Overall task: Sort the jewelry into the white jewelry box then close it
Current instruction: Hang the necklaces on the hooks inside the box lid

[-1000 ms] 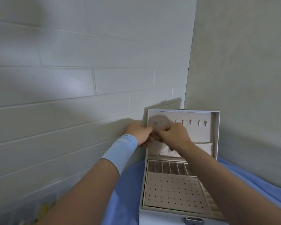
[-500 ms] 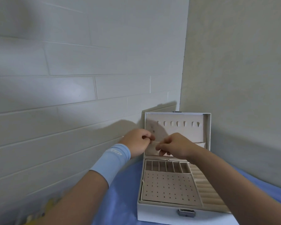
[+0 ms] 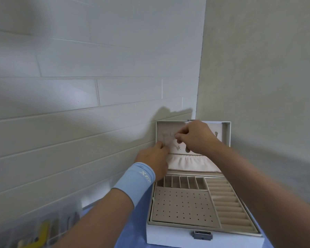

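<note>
Against the inner face of the upright lid [image 3: 226,133] of the white jewelry box [image 3: 168,235], both hands work at one jewelry piece [image 3: 166,138], a fine pale thing too blurred to name, perhaps a chain. The left hand [image 3: 155,156] pinches its lower end at the lid's left side, and the right hand [image 3: 199,138], fingers curled, pinches it higher up beside the row of hooks. A small glinting bit [image 3: 179,148] hangs just above the lid's gathered pocket [image 3: 191,162]. In the box's base the perforated panel [image 3: 183,204], the small slots [image 3: 184,182] behind it and the ring rolls [image 3: 227,203] to its right all appear bare, so the sorting looks to be at its start, with this piece likely the first or nearly so. To the left of the box a clear organiser [image 3: 39,230] shows blurred items, possibly more to sort. The lid stands open and the latch [image 3: 202,235] on the front wall is unfastened, so closing remains to be done.
</note>
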Action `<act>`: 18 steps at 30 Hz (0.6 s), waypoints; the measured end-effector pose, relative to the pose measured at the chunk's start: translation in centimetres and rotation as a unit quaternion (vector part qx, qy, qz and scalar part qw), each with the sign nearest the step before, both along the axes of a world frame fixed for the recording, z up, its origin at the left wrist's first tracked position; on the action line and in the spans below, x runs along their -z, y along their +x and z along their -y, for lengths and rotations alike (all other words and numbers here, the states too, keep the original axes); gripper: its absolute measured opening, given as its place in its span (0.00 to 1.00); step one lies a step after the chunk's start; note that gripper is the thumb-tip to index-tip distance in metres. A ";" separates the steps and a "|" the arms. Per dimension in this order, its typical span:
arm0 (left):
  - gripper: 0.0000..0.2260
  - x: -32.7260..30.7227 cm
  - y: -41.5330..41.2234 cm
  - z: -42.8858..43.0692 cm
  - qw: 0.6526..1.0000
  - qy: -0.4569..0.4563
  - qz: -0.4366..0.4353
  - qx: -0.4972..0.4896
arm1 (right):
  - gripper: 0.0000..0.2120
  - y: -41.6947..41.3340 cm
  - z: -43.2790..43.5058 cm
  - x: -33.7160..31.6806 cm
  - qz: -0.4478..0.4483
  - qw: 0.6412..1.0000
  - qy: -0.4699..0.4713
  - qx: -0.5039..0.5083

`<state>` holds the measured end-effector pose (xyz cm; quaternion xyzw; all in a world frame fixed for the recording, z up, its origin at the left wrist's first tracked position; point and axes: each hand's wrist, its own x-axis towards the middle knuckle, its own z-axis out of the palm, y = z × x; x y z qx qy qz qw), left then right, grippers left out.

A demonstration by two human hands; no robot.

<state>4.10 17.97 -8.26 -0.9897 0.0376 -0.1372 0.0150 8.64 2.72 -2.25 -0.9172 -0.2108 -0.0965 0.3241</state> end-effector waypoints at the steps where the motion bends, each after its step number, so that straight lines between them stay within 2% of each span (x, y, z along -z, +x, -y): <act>1: 0.14 -0.1 0.1 0.0 1.000 -0.001 -0.005 -0.003 | 0.11 0.3 -0.3 0.1 0.006 1.000 0.000 -0.003; 6: 0.13 -0.2 0.8 -0.8 1.000 -0.004 -0.007 0.020 | 0.12 1.3 -1.5 1.3 0.011 1.000 0.001 -0.003; 12: 0.14 -0.2 0.9 -2.0 0.998 -0.046 -0.010 0.042 | 0.09 1.7 -1.8 3.7 -0.029 0.996 -0.082 -0.013; 14: 0.14 -0.4 0.9 -2.4 0.997 -0.051 -0.011 0.050 | 0.06 1.6 -1.6 3.9 -0.039 0.996 -0.082 -0.016; 18: 0.12 -0.4 0.9 -2.8 0.996 -0.064 -0.017 0.066 | 0.07 1.9 -1.2 4.2 0.001 0.997 -0.070 0.027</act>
